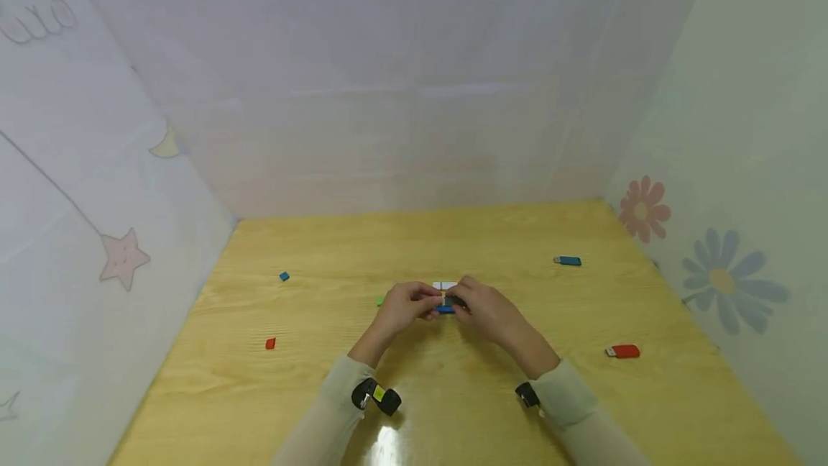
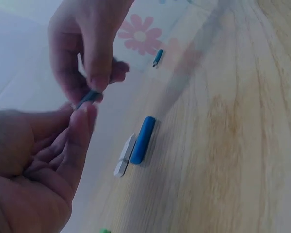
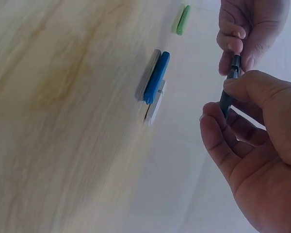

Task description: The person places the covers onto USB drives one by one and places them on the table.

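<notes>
Both hands meet over the middle of the table. My right hand pinches the body of a dark USB stick between thumb and fingers. At the stick's other end, the fingertips of my left hand pinch a small dark piece that looks like its cap; whether the two are joined I cannot tell. Beneath the hands a blue stick-shaped piece lies beside a white flat piece. Fingers partly cover the dark stick in every view.
On the table's left lie a small blue cap and a red cap. A green piece shows beside the left hand. To the right lie a blue USB stick and a red one. Fabric walls border the table.
</notes>
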`<state>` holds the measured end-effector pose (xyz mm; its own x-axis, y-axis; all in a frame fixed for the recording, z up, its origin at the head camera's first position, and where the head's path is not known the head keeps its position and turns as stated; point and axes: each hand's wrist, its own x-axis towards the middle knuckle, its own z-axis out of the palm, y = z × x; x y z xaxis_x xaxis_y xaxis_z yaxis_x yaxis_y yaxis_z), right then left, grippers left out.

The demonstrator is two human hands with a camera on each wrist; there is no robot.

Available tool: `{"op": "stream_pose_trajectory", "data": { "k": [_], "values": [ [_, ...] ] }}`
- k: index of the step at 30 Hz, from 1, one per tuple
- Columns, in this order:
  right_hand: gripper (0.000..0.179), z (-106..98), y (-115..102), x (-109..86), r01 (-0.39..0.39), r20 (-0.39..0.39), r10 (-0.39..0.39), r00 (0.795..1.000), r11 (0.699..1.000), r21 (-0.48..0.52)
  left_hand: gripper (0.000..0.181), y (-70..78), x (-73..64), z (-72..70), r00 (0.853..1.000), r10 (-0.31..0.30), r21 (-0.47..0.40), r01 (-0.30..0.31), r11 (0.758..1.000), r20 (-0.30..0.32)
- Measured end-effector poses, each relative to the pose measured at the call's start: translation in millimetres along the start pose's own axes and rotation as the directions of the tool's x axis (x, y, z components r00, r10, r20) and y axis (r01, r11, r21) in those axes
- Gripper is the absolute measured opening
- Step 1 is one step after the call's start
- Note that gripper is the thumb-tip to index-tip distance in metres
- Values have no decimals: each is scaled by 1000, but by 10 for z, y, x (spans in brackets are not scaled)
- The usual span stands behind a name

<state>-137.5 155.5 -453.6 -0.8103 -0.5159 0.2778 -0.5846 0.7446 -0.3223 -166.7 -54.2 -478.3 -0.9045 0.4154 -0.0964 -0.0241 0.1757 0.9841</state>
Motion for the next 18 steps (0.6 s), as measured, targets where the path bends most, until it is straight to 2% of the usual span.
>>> {"op": "stream_pose_trajectory", "data": {
  "k": [4,6,10,18],
  "values": [
    [21,-5,-10,-29,-7,9,6,1000,1000,28,24,-34,-31,-58,996,6,-50,-2,999,87],
    [22,-3,-9,-49,3,16,-4,1000,999,41,25,-47,-44,-72,994,-3,-61,10,998,112],
    [22,19,-17,-87,37,3,-37,999,998,56,24,-62,-65,-84,992,-21,-71,31,997,126],
    [26,30,-33,-60,142,-121,-143,982,990,-16,21,24,-58,-109,994,0,-44,5,999,112]
  ]
}}
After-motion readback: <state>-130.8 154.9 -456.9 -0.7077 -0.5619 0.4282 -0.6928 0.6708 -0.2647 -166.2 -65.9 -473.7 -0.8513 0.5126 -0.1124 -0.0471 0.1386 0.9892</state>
